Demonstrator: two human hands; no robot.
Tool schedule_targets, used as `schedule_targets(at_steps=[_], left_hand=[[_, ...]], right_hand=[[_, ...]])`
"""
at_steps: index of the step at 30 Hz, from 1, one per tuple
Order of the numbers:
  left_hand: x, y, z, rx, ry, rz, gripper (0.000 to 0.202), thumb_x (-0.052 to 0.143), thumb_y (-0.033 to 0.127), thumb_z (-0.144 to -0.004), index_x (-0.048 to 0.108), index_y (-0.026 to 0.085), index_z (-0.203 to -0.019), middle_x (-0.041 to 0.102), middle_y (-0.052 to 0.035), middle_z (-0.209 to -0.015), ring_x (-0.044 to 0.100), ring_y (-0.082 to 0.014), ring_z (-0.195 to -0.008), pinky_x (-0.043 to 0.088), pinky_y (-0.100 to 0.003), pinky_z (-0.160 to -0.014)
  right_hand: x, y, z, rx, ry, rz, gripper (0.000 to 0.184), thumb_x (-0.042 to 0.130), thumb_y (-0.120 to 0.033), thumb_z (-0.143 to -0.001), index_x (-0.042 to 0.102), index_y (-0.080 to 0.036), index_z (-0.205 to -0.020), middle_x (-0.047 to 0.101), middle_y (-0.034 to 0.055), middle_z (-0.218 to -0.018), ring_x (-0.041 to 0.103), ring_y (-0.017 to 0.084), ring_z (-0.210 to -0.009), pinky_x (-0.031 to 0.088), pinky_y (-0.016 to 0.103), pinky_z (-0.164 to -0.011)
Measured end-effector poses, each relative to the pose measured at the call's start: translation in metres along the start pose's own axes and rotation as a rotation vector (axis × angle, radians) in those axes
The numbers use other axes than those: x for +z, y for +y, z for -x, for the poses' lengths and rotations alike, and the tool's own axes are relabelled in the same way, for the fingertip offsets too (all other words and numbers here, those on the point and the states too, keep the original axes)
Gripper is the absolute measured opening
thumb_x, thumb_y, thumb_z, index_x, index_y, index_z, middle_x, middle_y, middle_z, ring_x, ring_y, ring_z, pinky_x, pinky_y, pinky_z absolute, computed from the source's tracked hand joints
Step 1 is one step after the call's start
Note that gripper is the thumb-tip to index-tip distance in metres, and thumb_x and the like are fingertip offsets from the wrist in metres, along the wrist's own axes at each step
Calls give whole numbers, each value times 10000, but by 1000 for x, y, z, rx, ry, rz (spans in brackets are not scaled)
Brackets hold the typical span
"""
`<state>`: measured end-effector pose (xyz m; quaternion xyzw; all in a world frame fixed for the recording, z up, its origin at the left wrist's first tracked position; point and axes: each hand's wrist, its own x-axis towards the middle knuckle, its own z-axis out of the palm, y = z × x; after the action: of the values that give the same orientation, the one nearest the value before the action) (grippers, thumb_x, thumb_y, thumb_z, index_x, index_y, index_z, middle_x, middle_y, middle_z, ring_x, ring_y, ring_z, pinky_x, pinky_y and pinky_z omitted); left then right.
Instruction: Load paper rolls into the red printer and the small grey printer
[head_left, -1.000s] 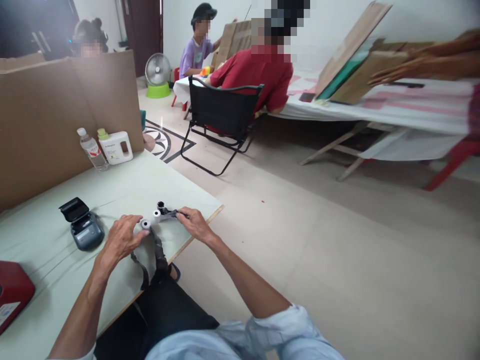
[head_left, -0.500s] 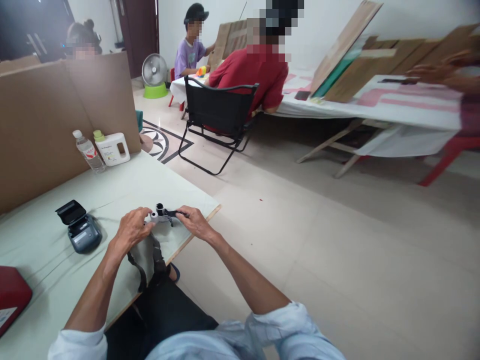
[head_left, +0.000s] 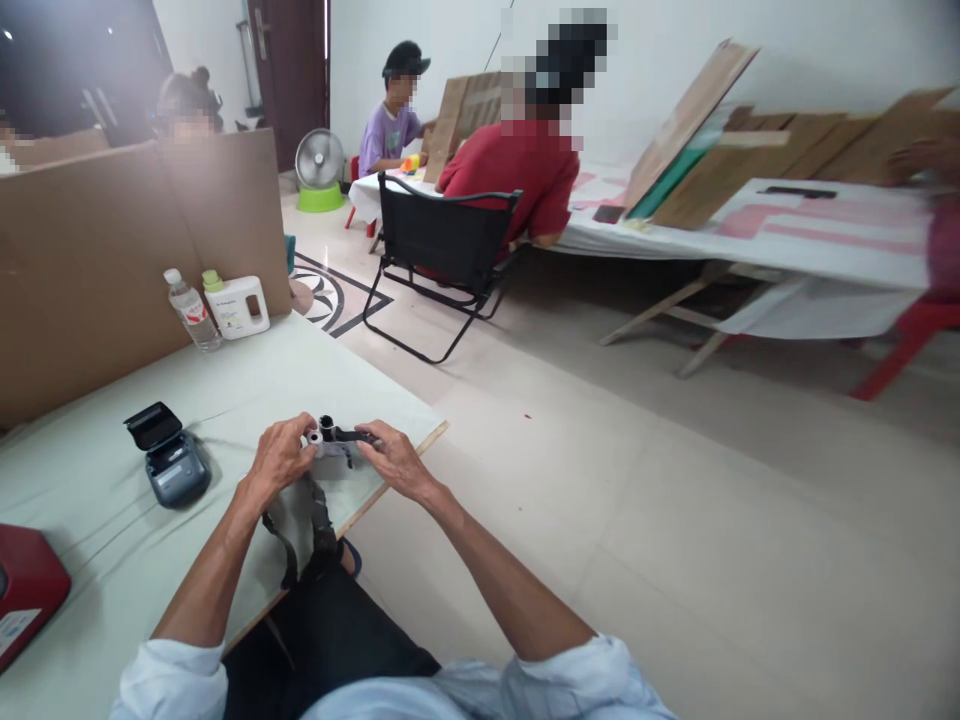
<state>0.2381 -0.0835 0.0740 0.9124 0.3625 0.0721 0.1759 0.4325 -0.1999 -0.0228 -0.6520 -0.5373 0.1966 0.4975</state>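
Observation:
My left hand [head_left: 279, 456] has its fingers curled round a small white paper roll [head_left: 315, 438] near the front edge of the pale table [head_left: 225, 390]. My right hand [head_left: 391, 457] pinches a thin black strip [head_left: 347, 435] that runs from the rolls; a small black roll [head_left: 326, 423] sits just behind. A dark strap [head_left: 285, 540] hangs from under my left hand over the table edge. A small dark blue label printer [head_left: 171, 463] with its lid up stands to the left of my hands.
A water bottle [head_left: 192, 311] and a white jug [head_left: 238, 304] stand by a cardboard screen [head_left: 112, 250]. A red box [head_left: 26, 590] lies at the near left. Other people sit at a long table [head_left: 787, 225] behind a black folding chair [head_left: 442, 240]; a fan [head_left: 319, 165] stands beyond.
My left hand has slid right and closed over the white roll, bringing both hands together. The head view has shifted slightly.

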Motion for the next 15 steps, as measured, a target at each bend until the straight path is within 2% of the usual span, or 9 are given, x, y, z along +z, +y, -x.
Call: schedule_targets(at_steps=[5,7,9,11,15], left_hand=[[-11,-7,5,62,78,224,375,664,169,-825,747,225,-1187,803,-51,-1035,729,-205,-833,566,-332,-842],[-16,-10,7,96,131,306,393,663,180,-828,758,204,-1209,802,-66,-1054,719,-194,-817,582,-327,-820],[-19,-11,11,118,188,369,389,660,184,-835,769,192,-1209,798,-70,-1038,707,-182,-803,588,-313,-785],[-20,-9,18,133,227,424,362,662,172,-832,786,184,-1172,792,-67,-1001,695,-170,-788,582,-293,-747],[-21,-7,38,155,250,502,307,663,123,-798,798,171,-1069,780,-61,-965,677,-153,-768,558,-267,-707]], right_hand=[[-8,-29,11,-165,87,-3,523,706,-334,-893,578,-241,-1392,616,134,-1338,637,269,-1167,578,418,-907],[-8,-41,14,-225,72,-18,638,769,-367,-863,527,-255,-1442,592,139,-1381,638,281,-1177,573,445,-934],[-3,-51,15,-227,47,-29,707,812,-391,-833,505,-259,-1455,602,136,-1374,656,280,-1133,577,444,-913],[4,-60,14,-188,48,-50,630,800,-393,-847,543,-248,-1404,638,125,-1317,672,267,-1066,581,416,-862],[17,-80,7,-184,52,-130,182,643,-363,-976,692,-220,-1077,715,79,-1033,674,232,-924,554,357,-807]])
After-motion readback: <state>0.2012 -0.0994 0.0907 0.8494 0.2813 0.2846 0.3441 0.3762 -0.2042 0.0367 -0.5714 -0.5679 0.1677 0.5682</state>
